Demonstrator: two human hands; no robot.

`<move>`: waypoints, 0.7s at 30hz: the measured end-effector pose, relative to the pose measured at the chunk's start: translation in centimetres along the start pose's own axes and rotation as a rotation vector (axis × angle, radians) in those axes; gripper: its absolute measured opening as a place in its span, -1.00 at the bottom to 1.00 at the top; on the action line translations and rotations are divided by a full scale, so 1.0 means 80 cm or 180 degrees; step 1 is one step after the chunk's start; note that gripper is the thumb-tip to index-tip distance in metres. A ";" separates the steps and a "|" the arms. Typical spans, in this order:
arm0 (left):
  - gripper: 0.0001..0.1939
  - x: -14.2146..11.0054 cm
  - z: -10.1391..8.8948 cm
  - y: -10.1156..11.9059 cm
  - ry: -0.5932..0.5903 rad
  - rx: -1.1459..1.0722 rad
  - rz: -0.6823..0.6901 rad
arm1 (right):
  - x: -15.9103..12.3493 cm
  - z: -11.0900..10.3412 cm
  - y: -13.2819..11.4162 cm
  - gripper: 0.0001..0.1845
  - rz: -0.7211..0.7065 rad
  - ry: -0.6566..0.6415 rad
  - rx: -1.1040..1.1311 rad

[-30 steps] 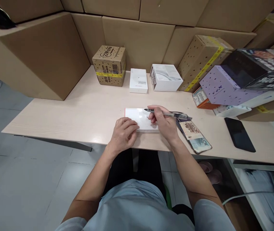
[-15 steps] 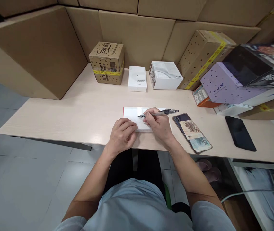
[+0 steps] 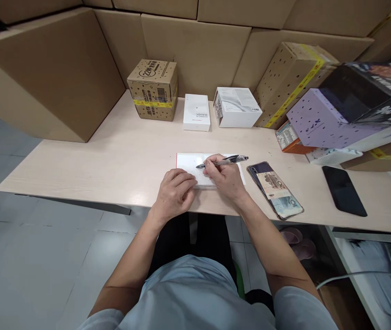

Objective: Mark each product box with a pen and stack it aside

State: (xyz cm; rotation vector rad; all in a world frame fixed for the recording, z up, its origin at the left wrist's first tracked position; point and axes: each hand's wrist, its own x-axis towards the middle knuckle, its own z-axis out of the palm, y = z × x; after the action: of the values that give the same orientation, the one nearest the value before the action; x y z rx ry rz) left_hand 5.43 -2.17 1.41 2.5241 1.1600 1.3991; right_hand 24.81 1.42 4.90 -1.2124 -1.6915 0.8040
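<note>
A flat white pad with a thin red line at its left edge lies near the front edge of the table. My right hand rests over its right part, closed around a clear-barrelled pen with black parts. The pen's tip touches or hovers just over the pad's middle; I cannot tell which. Curled fingers of my left hand press on the pad's lower left corner, and its thumb is tucked in. Any marks on the paper are too small to read.
Right of the pad lie a cased phone with banknotes on it and a black phone. Behind stand a taped carton, a power bank box and another white box. Stacked boxes fill the right.
The pen's rear end has swung slightly to the left, and its tip has shifted a little. My left hand holds its place on the pad.
</note>
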 end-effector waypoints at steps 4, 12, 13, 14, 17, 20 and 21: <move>-0.71 0.000 0.001 0.000 -0.0088 -0.0020 -0.0112 | -0.002 0.004 0.003 -0.70 0.0079 0.0139 0.0265; -0.72 -0.002 0.005 -0.003 0.0231 0.0083 -0.0017 | -0.017 -0.059 0.021 -0.69 -0.0297 0.1652 -0.0302; -0.73 -0.003 0.006 -0.003 0.0323 0.0158 -0.0064 | -0.021 -0.074 0.026 -0.67 -0.0387 0.1552 -0.0829; -0.75 -0.003 0.008 -0.003 0.0432 0.0256 -0.0166 | -0.025 -0.087 0.030 -0.64 -0.0441 0.1305 -0.1385; -0.80 -0.003 0.012 -0.004 0.0766 0.0609 -0.0651 | -0.035 -0.110 0.040 -0.43 -0.0292 0.0275 -0.2789; -0.81 -0.002 0.014 -0.003 0.0859 0.0947 -0.1032 | -0.038 -0.107 0.046 -0.38 -0.0016 -0.0345 -0.3382; -0.81 -0.002 0.014 -0.003 0.0828 0.1038 -0.1127 | -0.037 -0.103 0.047 -0.39 0.0028 -0.0460 -0.3427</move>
State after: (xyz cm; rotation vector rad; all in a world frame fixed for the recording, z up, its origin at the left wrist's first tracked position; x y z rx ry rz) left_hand 6.08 -1.77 0.52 2.1962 1.9123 1.5769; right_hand 34.22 -0.13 4.10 -1.8672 -2.3261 -0.1088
